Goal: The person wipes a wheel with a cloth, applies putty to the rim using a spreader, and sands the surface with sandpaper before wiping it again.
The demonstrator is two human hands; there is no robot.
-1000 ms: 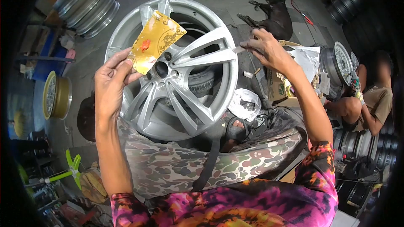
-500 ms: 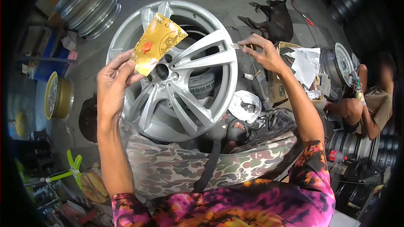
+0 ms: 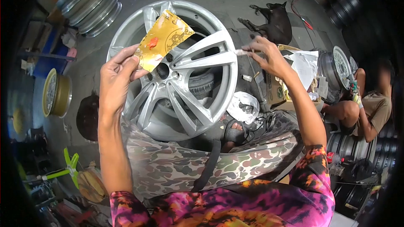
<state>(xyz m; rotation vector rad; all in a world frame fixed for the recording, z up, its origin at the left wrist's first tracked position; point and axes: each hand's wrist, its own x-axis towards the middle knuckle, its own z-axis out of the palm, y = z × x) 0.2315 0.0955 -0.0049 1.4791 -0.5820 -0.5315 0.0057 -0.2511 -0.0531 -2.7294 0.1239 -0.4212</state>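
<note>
In my left hand [image 3: 120,69], pinched between thumb and fingers, is a piece of yellow printed paper [image 3: 170,38] with an orange-red dab and pale smears on it. It is held over the hub of a silver alloy wheel [image 3: 206,61], which stands tilted before my lap. My right hand [image 3: 271,56] is at the wheel's right edge, fingertips closed on a small, flat, pale piece [image 3: 241,52], blurred by motion; I cannot tell its kind. Whitish patches show on the wheel's spokes and lip.
Beyond my right hand a black dog [image 3: 275,23] lies on the floor. A cardboard box [image 3: 280,94] with papers stands at right, near a seated person [image 3: 372,105] with a wheel. Stacked rims [image 3: 90,6] stand back left, a gold rim [image 3: 57,92] below them.
My right hand has shifted slightly right with the small flat piece, its fingers now spread and blurred. My left hand and the paper have moved a little to the right.
</note>
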